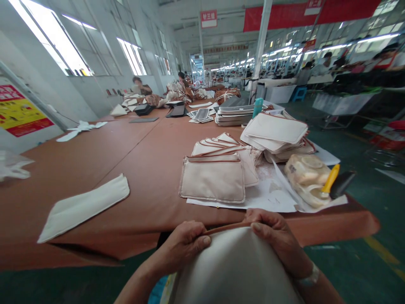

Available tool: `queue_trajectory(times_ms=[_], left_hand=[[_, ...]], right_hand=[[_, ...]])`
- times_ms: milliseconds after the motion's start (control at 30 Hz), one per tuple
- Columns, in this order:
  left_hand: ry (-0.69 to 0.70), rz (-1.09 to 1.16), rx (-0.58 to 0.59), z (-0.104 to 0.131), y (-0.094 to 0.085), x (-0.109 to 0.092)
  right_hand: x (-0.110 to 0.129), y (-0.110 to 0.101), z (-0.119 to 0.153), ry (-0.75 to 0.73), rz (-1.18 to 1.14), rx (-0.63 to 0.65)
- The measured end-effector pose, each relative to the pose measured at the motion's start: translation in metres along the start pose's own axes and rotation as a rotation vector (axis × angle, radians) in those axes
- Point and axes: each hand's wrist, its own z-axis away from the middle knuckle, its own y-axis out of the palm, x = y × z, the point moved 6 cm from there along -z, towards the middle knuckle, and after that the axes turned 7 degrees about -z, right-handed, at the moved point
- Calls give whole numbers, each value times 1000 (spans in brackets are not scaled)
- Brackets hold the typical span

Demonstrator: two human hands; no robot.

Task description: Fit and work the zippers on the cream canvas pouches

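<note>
Cream canvas pouch (234, 266) sits just off the table's near edge (133, 249), brown-trimmed top edge facing the table, long axis left-right. Left hand (185, 242) and right hand (272, 232) both pinch that trim closed-fingered. One pouch held; one yellow-handled brush (330, 179) near the right corner.

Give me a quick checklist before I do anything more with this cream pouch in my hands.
1. Left hand pinching the cream pouch at its top edge: ok.
2. Right hand gripping the same edge: ok.
3. Brown trim showing between the hands: ok.
4. Stack of pouches lying flat on the table: ok.
5. Yellow-handled tool near the table edge: ok.
6. Pouch's underside: cannot tell.
</note>
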Motion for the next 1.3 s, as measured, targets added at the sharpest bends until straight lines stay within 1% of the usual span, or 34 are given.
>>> queue_trajectory(times_ms=[100,200,267,333,400,433,467,533,600,633,667,733,800,867,967,1033,1100,1167,1200,1233,1300], left_hand=[[-24,26,-23,-3,0,12],[-60,87,-8,-2,-3,22],[-97,163,-23,1,-9,25],[-148,300,-79,6,-18,21],[-166,396,-167,11,-28,8],[-144,384,-192,13,-31,-4],[-100,316,-207,13,-34,-19],[31,120,-147,12,-31,-54],[172,-35,-126,12,-28,-85],[213,-92,-134,13,-29,-97],[239,-131,-148,14,-30,-106],[241,-172,-166,18,-37,-115],[224,-173,-156,22,-44,-117],[206,-146,-140,24,-50,-114],[156,-87,-143,24,-57,-102],[106,-55,-130,23,-57,-90],[55,-7,-94,23,-55,-80],[30,35,-61,23,-53,-76],[32,39,-65,22,-52,-76],[45,28,-85,21,-53,-79],[87,-18,-159,18,-55,-86]], right_hand=[[5,-17,1,-12,-86,-106],[7,-38,2,-29,-62,-184],[6,-47,1,-35,56,-200],[5,-46,-1,-37,284,-161],[5,-30,-6,-78,520,-58],[7,-17,-8,-117,594,8],[9,-1,-9,-159,626,77],[14,33,-11,-222,593,218],[22,63,-12,-253,517,328],[27,73,-12,-258,473,364],[32,81,-12,-257,420,380],[42,85,-14,-248,291,354],[49,81,-17,-226,196,311],[52,77,-20,-233,195,268],[49,71,-26,-257,278,193],[44,68,-29,-255,327,148],[38,69,-30,-243,378,170],[35,75,-30,-254,432,250],[36,79,-29,-274,455,292],[37,83,-28,-298,479,327],[40,89,-27,-338,519,349]])
